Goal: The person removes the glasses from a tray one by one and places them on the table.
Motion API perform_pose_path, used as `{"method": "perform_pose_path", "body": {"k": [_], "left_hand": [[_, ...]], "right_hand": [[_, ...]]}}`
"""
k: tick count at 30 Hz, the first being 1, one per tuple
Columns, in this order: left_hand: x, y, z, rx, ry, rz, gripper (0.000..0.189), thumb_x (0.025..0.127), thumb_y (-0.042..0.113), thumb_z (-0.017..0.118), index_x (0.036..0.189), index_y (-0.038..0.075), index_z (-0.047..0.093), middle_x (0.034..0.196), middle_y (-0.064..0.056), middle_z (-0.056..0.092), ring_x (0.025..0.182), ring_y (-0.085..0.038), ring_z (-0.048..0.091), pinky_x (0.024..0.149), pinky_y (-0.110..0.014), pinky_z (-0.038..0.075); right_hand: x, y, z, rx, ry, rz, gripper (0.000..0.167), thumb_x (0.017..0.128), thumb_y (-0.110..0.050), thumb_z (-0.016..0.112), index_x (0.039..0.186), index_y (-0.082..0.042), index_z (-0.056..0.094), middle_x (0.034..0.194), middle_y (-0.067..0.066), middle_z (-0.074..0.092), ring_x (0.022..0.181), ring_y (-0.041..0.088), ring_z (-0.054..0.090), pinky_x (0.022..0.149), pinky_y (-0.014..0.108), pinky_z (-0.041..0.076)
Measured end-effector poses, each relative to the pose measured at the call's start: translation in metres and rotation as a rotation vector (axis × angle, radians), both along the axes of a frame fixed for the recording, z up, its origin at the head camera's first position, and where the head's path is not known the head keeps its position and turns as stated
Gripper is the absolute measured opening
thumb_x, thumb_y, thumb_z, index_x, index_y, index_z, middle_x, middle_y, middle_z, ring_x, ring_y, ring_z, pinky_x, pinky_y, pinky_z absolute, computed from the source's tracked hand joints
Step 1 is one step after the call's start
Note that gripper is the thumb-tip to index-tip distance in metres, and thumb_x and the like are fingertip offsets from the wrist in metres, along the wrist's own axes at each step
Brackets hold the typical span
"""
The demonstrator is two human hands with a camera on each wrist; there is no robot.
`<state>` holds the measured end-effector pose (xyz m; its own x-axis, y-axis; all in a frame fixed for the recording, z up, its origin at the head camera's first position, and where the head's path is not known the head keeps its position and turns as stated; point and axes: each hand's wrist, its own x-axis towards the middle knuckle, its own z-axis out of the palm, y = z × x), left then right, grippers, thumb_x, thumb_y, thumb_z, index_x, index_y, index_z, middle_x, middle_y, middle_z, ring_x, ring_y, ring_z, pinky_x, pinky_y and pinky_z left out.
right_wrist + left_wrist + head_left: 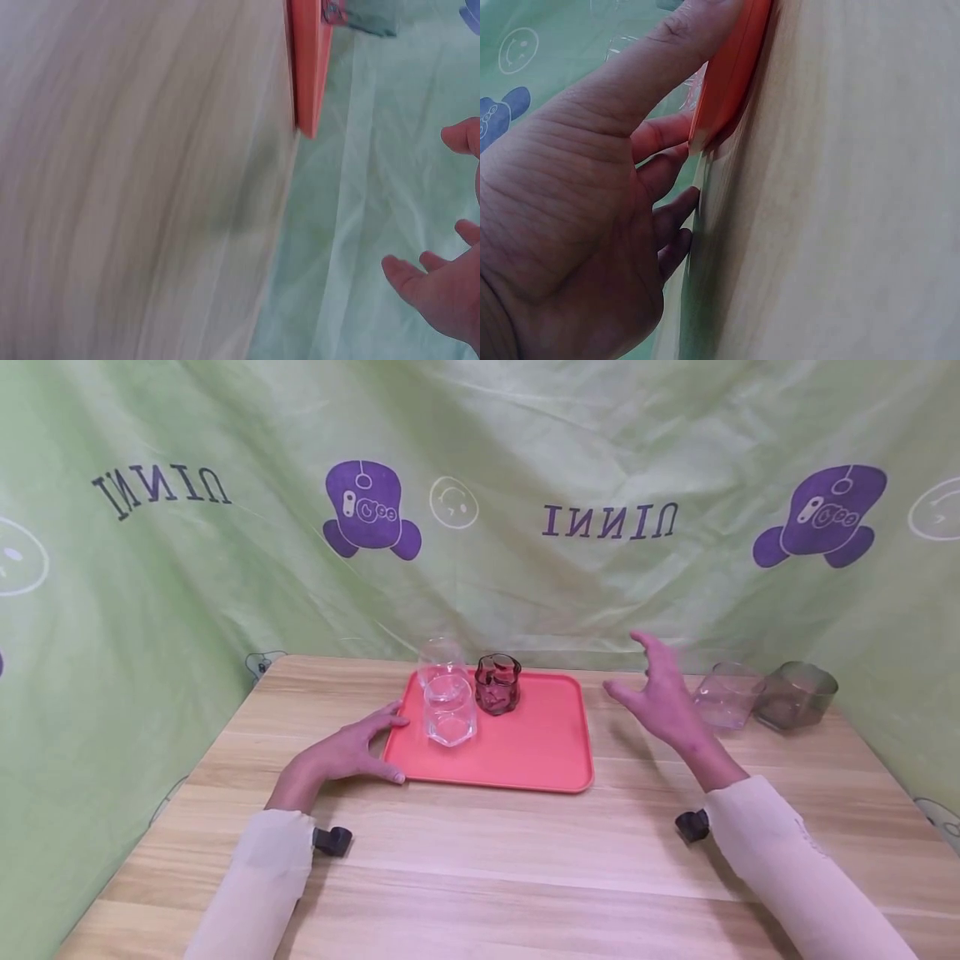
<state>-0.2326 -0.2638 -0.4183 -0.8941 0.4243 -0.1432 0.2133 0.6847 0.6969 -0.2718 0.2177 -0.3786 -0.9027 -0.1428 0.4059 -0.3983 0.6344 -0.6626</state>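
A red tray [525, 752] lies on the table and bears two clear glasses, the nearer glass [450, 718] standing in front of the farther one [438, 656]. Right of them on the tray is a dark, wavy-sided glass [498, 685]. My left hand [348, 750] rests at the tray's left front corner, thumb along the near edge and fingers at the left rim. Spread in the air, my right hand [663, 697] holds nothing, between the tray and a clear glass [726, 697]. A smoky grey glass [797, 697] stands beside that one.
The wooden table [480, 877] ends at a hanging green cloth [495, 585] with purple prints at the back and sides. A small black device [333, 841] sits at the left cuff and another black device [692, 825] at the right cuff.
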Motion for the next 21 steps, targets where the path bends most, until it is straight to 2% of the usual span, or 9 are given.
{"method": "perform_pose_path", "body": {"k": [2,6,14,21], "left_hand": [[-0.001,-0.001,0.001,-0.001,-0.002,-0.002,0.105,0.071,0.049,0.093,0.157,0.015,0.043,0.172,-0.005,0.013,0.155,-0.037,0.013,0.121,-0.059,0.02],[-0.004,-0.002,0.003,-0.001,-0.007,-0.006,0.104,0.071,0.048,0.093,0.156,0.015,0.043,0.172,-0.005,0.013,0.155,-0.037,0.013,0.121,-0.059,0.02],[-0.008,0.0,0.003,0.012,-0.013,-0.007,0.105,0.071,0.047,0.094,0.156,0.015,0.043,0.172,-0.004,0.013,0.155,-0.036,0.013,0.121,-0.058,0.019],[-0.011,0.001,0.003,0.013,-0.012,0.0,0.104,0.071,0.047,0.094,0.156,0.014,0.044,0.172,-0.003,0.012,0.155,-0.036,0.013,0.121,-0.058,0.019]], "right_hand": [[-0.003,-0.009,-0.003,-0.005,-0.017,0.022,0.086,0.091,-0.017,0.079,0.159,-0.003,0.028,0.155,0.029,0.03,0.13,0.05,0.04,0.099,0.065,0.044],[-0.011,-0.026,-0.009,0.011,-0.011,0.067,0.084,0.089,-0.014,0.08,0.157,0.0,0.031,0.153,0.029,0.033,0.132,0.048,0.039,0.098,0.063,0.046],[-0.021,-0.052,-0.014,0.049,-0.063,0.13,0.087,0.087,-0.014,0.083,0.156,-0.002,0.032,0.156,0.026,0.031,0.126,0.048,0.047,0.102,0.061,0.045],[-0.029,-0.073,-0.014,0.017,-0.115,0.178,0.09,0.087,-0.015,0.083,0.158,-0.005,0.029,0.156,0.025,0.031,0.135,0.047,0.04,0.105,0.061,0.044]]}}
